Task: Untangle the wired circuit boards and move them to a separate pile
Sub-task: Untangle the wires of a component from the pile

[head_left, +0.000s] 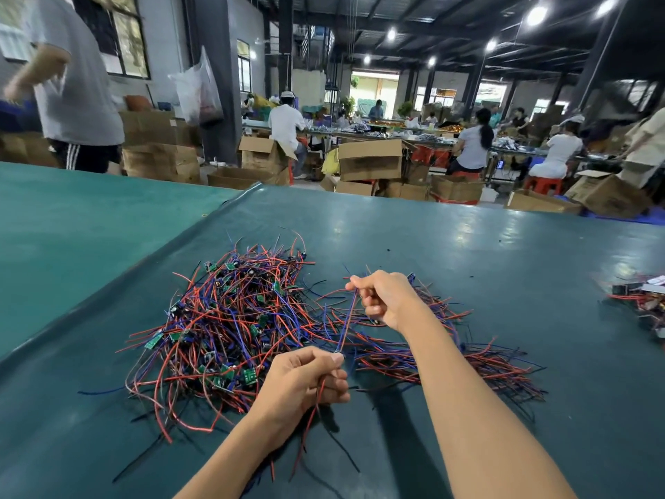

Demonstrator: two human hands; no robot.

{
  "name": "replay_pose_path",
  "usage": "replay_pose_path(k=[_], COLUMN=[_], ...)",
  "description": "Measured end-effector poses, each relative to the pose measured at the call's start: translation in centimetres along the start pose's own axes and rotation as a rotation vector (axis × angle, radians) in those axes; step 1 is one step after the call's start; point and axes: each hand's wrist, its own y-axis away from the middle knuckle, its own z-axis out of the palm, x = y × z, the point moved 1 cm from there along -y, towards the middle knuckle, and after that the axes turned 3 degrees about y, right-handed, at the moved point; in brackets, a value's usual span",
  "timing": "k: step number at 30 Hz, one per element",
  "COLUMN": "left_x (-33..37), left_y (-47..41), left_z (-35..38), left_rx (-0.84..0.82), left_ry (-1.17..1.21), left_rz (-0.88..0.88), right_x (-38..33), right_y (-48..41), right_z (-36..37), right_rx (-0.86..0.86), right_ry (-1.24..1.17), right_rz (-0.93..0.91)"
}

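Observation:
A big tangled pile [230,318] of small green circuit boards with red, blue and black wires lies on the dark green table cover [467,253]. To its right lies a flatter pile [467,358] of straightened wired boards. My left hand [306,383] pinches a bunch of red and black wires near the front of the piles. My right hand [385,300], higher and further back, pinches the upper end of a blue and red wire strand [347,325] stretched taut between both hands.
Another small heap of boards and wires [644,300] sits at the table's right edge. A lighter green sheet [72,228] covers the left side. Beyond the far edge stand cardboard boxes [370,160], seated workers and a standing person [79,84].

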Motion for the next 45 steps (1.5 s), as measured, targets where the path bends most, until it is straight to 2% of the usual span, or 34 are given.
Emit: replay_pose_path(k=[5, 9, 10, 11, 12, 14, 16, 20, 24, 27, 31, 33, 36, 38, 40, 45], left_x=[0.4, 1.3, 1.4, 1.5, 1.5, 1.4, 1.3, 1.0, 1.0, 1.0, 1.2, 1.0, 0.7, 0.6, 0.5, 0.4], left_y=[-0.1, -0.9, -1.1, -1.2, -1.2, -1.1, -1.0, -0.8, -0.5, -0.4, -0.3, -0.2, -0.4, -0.5, -0.8, -1.1], left_z=[0.1, -0.6, -0.8, -0.9, -0.8, -0.6, -0.6, -1.3, -1.3, -1.0, -1.0, -1.0, -1.2, -1.5, -1.8, -1.8], left_rx=[-0.005, 0.075, 0.080, 0.082, 0.081, 0.073, 0.060, 0.064, 0.068, 0.086, 0.081, 0.103, 0.156, 0.189, 0.225, 0.273], left_ry=[0.076, 0.176, 0.185, 0.187, 0.184, 0.172, 0.161, 0.161, 0.163, 0.159, 0.161, 0.138, 0.111, 0.160, 0.225, 0.199], left_rz=[0.003, 0.075, 0.088, 0.095, 0.098, 0.109, 0.138, 0.160, 0.119, 0.059, 0.028, 0.041, 0.095, 0.122, 0.142, 0.192], right_x=[-0.7, -0.2, 0.4, 1.2, 2.0, 3.4, 4.2, 4.7, 5.2, 6.1, 6.9, 7.0, 7.0, 7.2, 7.7, 9.2], right_y=[0.7, 2.9, 3.8, 4.7, 5.6, 7.6, 8.8, 9.4, 10.1, 10.3, 10.6, 11.0, 11.5, 12.1, 12.8, 14.6], right_z=[0.4, -0.2, -0.4, -0.4, -0.2, 0.4, 1.1, 2.2, 3.0, 3.4, 3.8, 4.1, 4.3, 4.6, 4.9, 4.5], right_rx=[0.081, 0.333, 0.344, 0.272, 0.123, -0.262, -0.465, -0.421, -0.470, -0.417, -0.340, -0.344, -0.298, -0.285, -0.271, -0.236], right_ry=[-0.005, 0.200, 0.233, 0.235, 0.224, 0.237, 0.267, 0.294, 0.245, 0.278, 0.147, 0.128, 0.221, 0.255, 0.248, 0.184], right_rz=[-0.092, -0.338, -0.383, -0.379, -0.324, -0.147, -0.099, -0.179, -0.174, -0.177, -0.192, -0.182, -0.192, -0.174, -0.134, -0.049])
